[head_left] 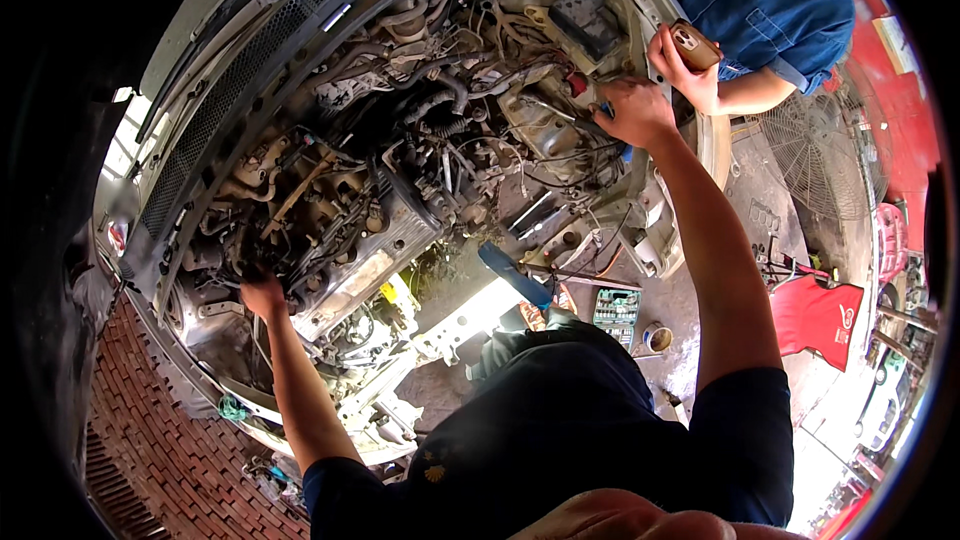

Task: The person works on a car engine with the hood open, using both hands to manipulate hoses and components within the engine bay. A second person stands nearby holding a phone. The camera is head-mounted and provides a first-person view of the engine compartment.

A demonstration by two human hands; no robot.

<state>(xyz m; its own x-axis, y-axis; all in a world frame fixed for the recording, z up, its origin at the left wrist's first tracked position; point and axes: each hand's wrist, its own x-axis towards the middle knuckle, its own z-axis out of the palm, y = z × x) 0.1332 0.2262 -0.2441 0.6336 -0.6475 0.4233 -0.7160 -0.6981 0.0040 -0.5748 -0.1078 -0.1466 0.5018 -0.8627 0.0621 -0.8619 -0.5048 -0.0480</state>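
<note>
My left hand (pixel 262 290) reaches into the engine bay among dark hoses and metal parts (pixel 300 220) on the left, beside a long engine cover (pixel 350 280); its fingertips are hidden. My right hand (pixel 636 112) is at the upper right of the bay, fingers curled at a small blue piece (pixel 604 110), too small to name, beside a metal housing (pixel 540 140) and below a black box (pixel 585 20). A co-worker's hand (pixel 690 80) holds a phone (pixel 695 45) just above my right hand.
A co-worker in a blue shirt (pixel 760 10) stands upper right. A large fan (pixel 810 150), red cloth (pixel 815 325), socket set (pixel 615 318) and can (pixel 657 338) lie right and below. The car body edge (pixel 210 110) curves along the left, with brick paving (pixel 160 410) beyond.
</note>
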